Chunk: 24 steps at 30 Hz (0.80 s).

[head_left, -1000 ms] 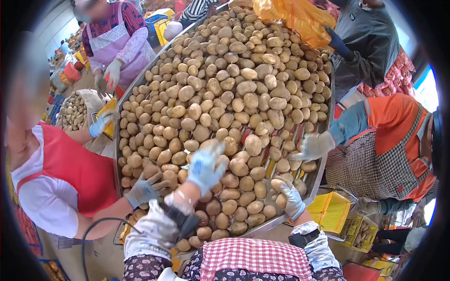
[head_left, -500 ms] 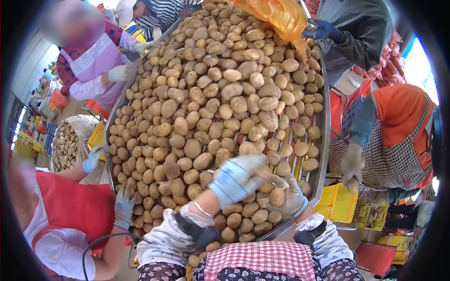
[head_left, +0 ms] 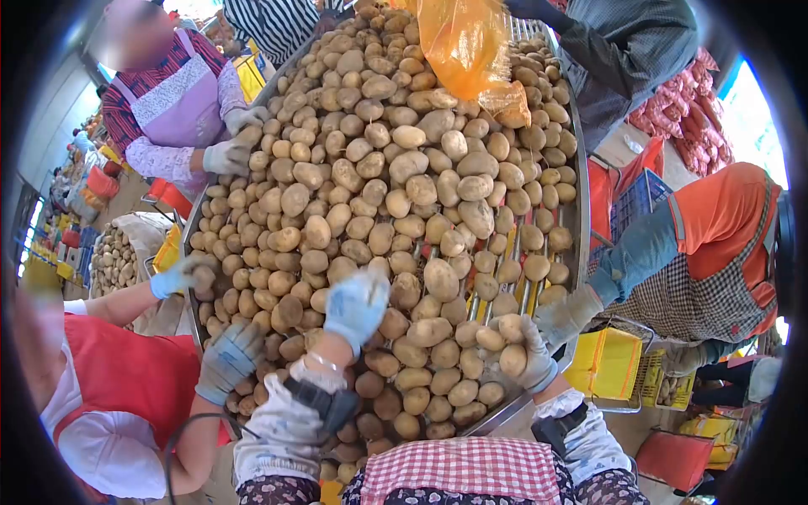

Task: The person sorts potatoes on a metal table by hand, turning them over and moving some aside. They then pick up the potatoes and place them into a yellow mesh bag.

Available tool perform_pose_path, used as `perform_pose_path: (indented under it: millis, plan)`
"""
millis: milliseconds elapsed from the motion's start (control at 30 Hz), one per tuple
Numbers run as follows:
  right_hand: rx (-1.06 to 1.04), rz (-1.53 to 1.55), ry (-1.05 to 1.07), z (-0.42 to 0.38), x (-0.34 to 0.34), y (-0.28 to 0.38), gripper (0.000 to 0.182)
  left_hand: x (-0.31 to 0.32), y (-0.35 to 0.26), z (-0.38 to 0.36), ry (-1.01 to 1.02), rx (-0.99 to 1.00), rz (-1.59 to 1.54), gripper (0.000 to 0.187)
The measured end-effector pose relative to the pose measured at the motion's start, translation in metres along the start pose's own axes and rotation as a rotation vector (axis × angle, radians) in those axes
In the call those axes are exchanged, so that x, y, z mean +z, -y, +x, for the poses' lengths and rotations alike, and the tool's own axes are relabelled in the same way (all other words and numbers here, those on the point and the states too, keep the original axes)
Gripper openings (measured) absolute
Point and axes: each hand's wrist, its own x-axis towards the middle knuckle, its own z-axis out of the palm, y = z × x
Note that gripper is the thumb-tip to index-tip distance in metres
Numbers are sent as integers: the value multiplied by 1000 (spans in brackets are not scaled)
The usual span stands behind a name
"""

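Note:
A thick layer of potatoes (head_left: 337, 172) covers the metal-sided sorting table in front of me. My left hand (head_left: 358, 310), in a light blue and white glove, is over the potatoes left of the middle; motion smears its fingers. At the table's right edge, my right hand (head_left: 539, 358) wears a pale glove and has its fingers curled round potatoes (head_left: 512, 360). Just beneath and beside both hands lie more potatoes. Metal rollers (head_left: 526, 282) show through gaps on the right.
On the left stand two people, one in a red apron (head_left: 139, 370), both with gloved hands at the potatoes. A person in an orange top (head_left: 724, 206) reaches to the right rim. An orange net bag (head_left: 463, 50) lies at the far end. Yellow crates (head_left: 602, 362) stand right.
My left hand has moved left and away from my right hand. My right hand has shifted slightly right, with potatoes in it. The orange bag hangs lower over the potatoes.

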Motion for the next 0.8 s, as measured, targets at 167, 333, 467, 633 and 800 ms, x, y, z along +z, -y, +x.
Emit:
perform_pose_path:
  millis: [167,333,467,633,800]
  plan:
    - [131,171,40,2,16,1,75,-8,25,74,-145,-81,463,43]
    - [70,165,11,-2,34,6,72,16,43,101,-324,-9,388,27]
    - [-62,236,68,-5,-11,-16,54,6,46,98,-201,23,248,45]
    - [82,288,74,-17,-22,-21,60,0,49,83,-416,-104,-163,44]
    - [34,304,121,-29,-13,-17,47,28,15,6,-452,-178,-1356,31]
